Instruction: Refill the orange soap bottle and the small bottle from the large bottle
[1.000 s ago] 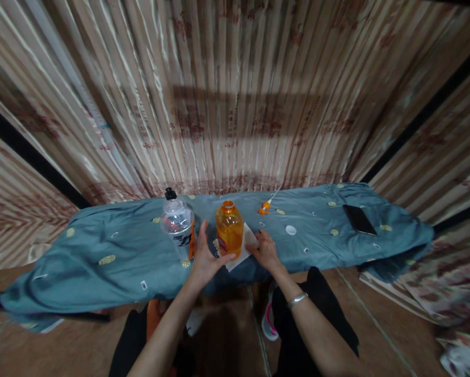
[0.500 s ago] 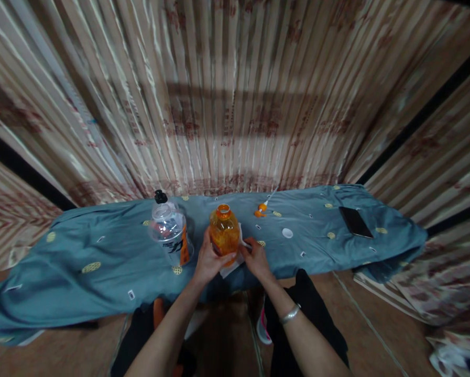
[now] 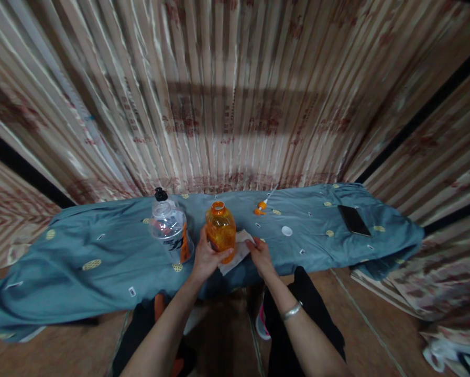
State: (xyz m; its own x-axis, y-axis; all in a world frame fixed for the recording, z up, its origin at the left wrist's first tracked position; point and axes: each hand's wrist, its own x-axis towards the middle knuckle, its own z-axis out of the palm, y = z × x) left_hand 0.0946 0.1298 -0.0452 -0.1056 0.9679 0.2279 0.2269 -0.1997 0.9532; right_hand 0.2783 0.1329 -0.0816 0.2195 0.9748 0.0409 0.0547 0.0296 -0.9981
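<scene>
Cradling the translucent orange plastic bottle (image 3: 221, 230) from its left and front, my left hand (image 3: 208, 257) was curved round the lower body, thumb across the front and fingers on the left side. The bottle stood roughly upright with its mouth uncovered; my grip partly hid its lower part, so I could not tell whether the base touched the cloth. My right hand (image 3: 261, 256) pinched the right end of a thin white sheet (image 3: 240, 248), fingertips pressed together on its edge. The sheet stretched from there toward the bottle, its near corner angled down in front. A silver metal bracelet (image 3: 292, 310) circled my right wrist.

To the left of the bottle, well within reach, stood a clear plastic bottle (image 3: 172, 230) with a black top and an orange-and-black printed label. Beyond my right hand lay a small orange nozzle (image 3: 262, 206) with a thin whitish tube, and nearer me, to its right, a flat white disc (image 3: 286, 231). A dark, flat rectangular phone (image 3: 353, 220) lay near the right end. All this was on a teal patterned cloth (image 3: 117, 262), with a pleated beige curtain (image 3: 235, 104) with reddish prints behind.
</scene>
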